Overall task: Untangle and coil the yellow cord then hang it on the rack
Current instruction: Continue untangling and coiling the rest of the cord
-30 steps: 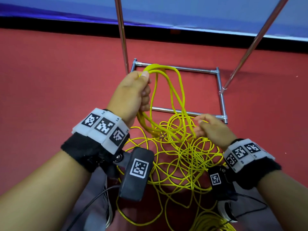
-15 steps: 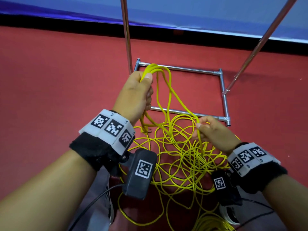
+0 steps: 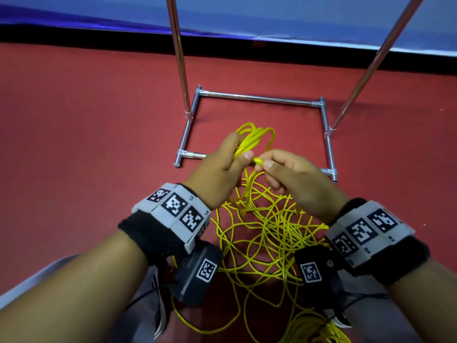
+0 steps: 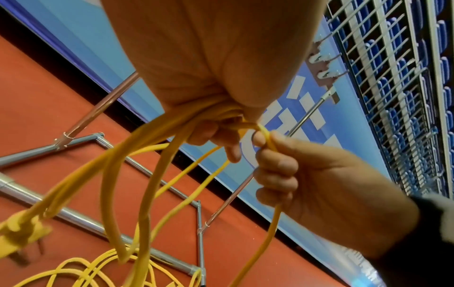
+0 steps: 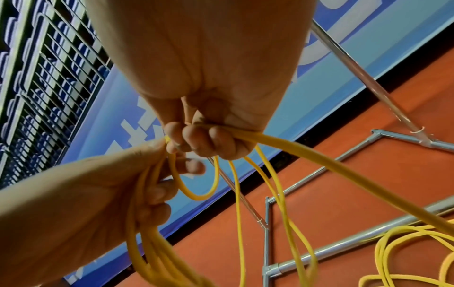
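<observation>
The yellow cord (image 3: 262,233) lies in a loose tangle on the red floor between my forearms. My left hand (image 3: 222,167) grips a bundle of several coiled loops (image 3: 254,137) that stick up past its thumb. My right hand (image 3: 279,169) pinches one strand (image 3: 258,160) right against the left thumb. In the left wrist view the loops (image 4: 147,155) hang from my left palm, and the right hand (image 4: 290,167) curls round a strand. A yellow plug (image 4: 19,236) dangles low at the left. The right wrist view shows the strand (image 5: 319,161) leaving my right fist.
The chrome rack's base frame (image 3: 257,99) lies on the red floor just beyond my hands, with two uprights (image 3: 178,53) (image 3: 376,60) rising from it. A blue wall (image 3: 272,13) runs behind. More cord (image 3: 316,328) is piled near my right knee.
My right hand rose from the tangle and brought a strand up to the left hand. The left hand and its loops came lower and nearer to me.
</observation>
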Action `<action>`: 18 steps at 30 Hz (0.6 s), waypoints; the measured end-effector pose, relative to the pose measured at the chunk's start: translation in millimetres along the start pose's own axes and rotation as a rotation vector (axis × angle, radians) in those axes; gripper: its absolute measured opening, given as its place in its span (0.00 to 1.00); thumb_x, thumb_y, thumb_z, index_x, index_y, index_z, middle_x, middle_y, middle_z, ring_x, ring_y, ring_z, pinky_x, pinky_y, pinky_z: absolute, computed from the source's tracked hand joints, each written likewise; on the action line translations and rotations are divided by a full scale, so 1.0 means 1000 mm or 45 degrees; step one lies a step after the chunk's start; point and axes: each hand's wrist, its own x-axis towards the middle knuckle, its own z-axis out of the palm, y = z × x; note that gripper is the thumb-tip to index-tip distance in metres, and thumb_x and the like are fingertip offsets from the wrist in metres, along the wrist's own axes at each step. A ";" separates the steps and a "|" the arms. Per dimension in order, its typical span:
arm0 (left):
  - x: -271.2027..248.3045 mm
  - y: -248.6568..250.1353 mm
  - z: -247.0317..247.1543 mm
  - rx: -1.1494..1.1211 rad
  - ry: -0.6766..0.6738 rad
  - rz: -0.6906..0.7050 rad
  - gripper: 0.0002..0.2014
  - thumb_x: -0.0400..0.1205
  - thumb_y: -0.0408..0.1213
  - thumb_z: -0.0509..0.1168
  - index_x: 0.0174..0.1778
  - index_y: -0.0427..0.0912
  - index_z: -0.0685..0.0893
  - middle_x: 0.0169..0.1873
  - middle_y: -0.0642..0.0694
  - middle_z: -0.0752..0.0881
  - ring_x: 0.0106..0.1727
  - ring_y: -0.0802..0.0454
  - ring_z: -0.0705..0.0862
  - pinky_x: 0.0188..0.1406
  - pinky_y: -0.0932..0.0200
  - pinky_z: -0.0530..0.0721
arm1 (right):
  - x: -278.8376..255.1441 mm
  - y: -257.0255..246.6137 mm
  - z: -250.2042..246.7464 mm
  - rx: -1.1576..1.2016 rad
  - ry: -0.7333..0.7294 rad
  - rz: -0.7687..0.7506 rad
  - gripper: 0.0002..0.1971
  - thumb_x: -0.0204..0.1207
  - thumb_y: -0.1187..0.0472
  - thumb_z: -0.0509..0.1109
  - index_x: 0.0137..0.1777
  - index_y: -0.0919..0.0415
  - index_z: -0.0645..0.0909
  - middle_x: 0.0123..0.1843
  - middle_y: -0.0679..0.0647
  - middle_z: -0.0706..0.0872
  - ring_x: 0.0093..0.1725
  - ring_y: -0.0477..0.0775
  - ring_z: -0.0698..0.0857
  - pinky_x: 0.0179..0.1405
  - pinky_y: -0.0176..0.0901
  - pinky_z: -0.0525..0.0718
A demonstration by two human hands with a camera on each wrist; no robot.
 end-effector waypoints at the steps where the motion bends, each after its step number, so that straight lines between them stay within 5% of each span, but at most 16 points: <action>1: 0.000 -0.002 0.002 0.010 -0.019 0.003 0.08 0.82 0.47 0.55 0.46 0.46 0.70 0.34 0.41 0.83 0.28 0.50 0.77 0.28 0.60 0.73 | 0.000 -0.002 -0.001 -0.005 0.001 -0.020 0.12 0.86 0.66 0.55 0.46 0.58 0.79 0.24 0.42 0.73 0.25 0.38 0.70 0.27 0.29 0.69; 4: 0.002 -0.005 0.002 -0.016 -0.010 -0.001 0.07 0.83 0.45 0.57 0.44 0.46 0.70 0.33 0.41 0.81 0.27 0.53 0.74 0.28 0.59 0.73 | -0.002 0.000 -0.005 0.021 -0.016 -0.002 0.06 0.82 0.66 0.62 0.50 0.54 0.78 0.28 0.45 0.76 0.28 0.42 0.73 0.31 0.32 0.71; 7: 0.007 -0.005 -0.007 -0.070 0.126 -0.046 0.06 0.85 0.42 0.58 0.42 0.51 0.71 0.30 0.48 0.76 0.25 0.55 0.72 0.28 0.57 0.73 | -0.005 0.014 -0.013 -0.041 -0.060 0.090 0.12 0.77 0.66 0.69 0.52 0.50 0.74 0.31 0.51 0.78 0.33 0.52 0.72 0.34 0.42 0.70; 10: 0.011 -0.002 -0.019 -0.223 0.304 -0.074 0.05 0.84 0.41 0.58 0.43 0.50 0.72 0.31 0.45 0.74 0.25 0.52 0.69 0.28 0.57 0.71 | -0.006 0.028 -0.021 -0.166 0.003 0.185 0.10 0.77 0.66 0.69 0.48 0.50 0.73 0.30 0.44 0.85 0.36 0.54 0.74 0.36 0.45 0.70; 15: 0.013 -0.008 -0.030 -0.213 0.421 -0.144 0.03 0.88 0.38 0.56 0.49 0.46 0.72 0.31 0.53 0.81 0.24 0.55 0.72 0.27 0.59 0.71 | -0.008 0.020 -0.027 -0.034 0.212 0.019 0.09 0.78 0.70 0.68 0.44 0.54 0.76 0.30 0.47 0.87 0.34 0.53 0.75 0.34 0.41 0.73; 18: 0.013 -0.014 -0.034 -0.154 0.479 -0.188 0.07 0.84 0.47 0.58 0.48 0.48 0.73 0.33 0.47 0.83 0.26 0.55 0.76 0.33 0.54 0.75 | -0.008 0.019 -0.036 -0.003 0.381 -0.059 0.06 0.75 0.65 0.73 0.42 0.52 0.81 0.33 0.57 0.87 0.32 0.51 0.76 0.33 0.41 0.72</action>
